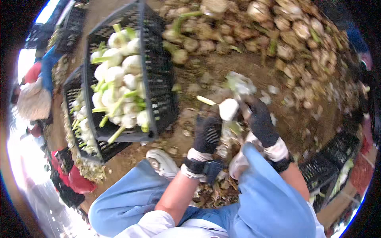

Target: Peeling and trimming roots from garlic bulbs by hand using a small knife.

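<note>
A white, peeled garlic bulb (229, 109) with a short pale-green stem is held up in front of me, its stem pointing to the left. My left hand (208, 131), in a dark glove with a white cuff, has its fingers closed round the stem side. On the bulb's other side my right hand (262, 122), gloved alike, is curled with its fingertips close to the bulb. Blur hides what those right fingers hold. Pale loose skins (241, 84) show just beyond the hands.
A black crate (156, 75) of cleaned garlic stands at my left, beside another crate (104, 150). Unpeeled garlic (278, 23) is heaped ahead. Dark crates (329, 154) sit at right. People in red (75, 178) and blue (48, 65) clothing are at left.
</note>
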The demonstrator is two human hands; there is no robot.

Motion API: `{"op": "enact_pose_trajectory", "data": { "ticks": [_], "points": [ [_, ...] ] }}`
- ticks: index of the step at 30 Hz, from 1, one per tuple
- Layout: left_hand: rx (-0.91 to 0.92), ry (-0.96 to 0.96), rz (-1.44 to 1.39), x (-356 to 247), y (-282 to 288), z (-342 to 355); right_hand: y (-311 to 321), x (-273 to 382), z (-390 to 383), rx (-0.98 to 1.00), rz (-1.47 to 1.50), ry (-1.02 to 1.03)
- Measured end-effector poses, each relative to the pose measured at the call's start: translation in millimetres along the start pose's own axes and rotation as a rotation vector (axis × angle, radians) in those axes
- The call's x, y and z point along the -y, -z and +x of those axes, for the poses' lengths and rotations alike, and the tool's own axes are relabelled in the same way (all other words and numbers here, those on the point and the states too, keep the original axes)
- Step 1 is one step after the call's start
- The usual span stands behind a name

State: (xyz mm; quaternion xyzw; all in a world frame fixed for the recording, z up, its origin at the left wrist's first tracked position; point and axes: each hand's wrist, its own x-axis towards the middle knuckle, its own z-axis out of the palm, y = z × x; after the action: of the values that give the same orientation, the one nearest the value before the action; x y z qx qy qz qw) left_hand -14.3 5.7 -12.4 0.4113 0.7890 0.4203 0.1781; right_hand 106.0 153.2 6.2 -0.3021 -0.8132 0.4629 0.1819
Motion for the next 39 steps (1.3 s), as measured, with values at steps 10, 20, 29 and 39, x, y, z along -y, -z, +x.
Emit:
{"op": "enact_pose_trajectory", "data": {
  "ticks": [10, 20, 29, 39],
  "points": [
    [-0.464, -0.140, -1.676, -27.0, 182.6, 70.9, -12.3, -19.4, -30.6, 0.160, -0.289, 0.082],
    [0.191, 0.316, -0.592, -29.7, 31.5, 38.2, 4.0, 24.0, -0.4, 0.243, 0.151, 0.013],
    [-0.199, 0.264, -0.116, -35.0, 18.9, 42.0, 25.6, -5.2, 21.2, -0.063, -0.339, -0.131],
    [0.125, 0.052, 0.103, -21.4, -8.5, 33.2, 120.5, -120.6, 57.2, -0.357, -1.103, -0.143]
  ]
}}
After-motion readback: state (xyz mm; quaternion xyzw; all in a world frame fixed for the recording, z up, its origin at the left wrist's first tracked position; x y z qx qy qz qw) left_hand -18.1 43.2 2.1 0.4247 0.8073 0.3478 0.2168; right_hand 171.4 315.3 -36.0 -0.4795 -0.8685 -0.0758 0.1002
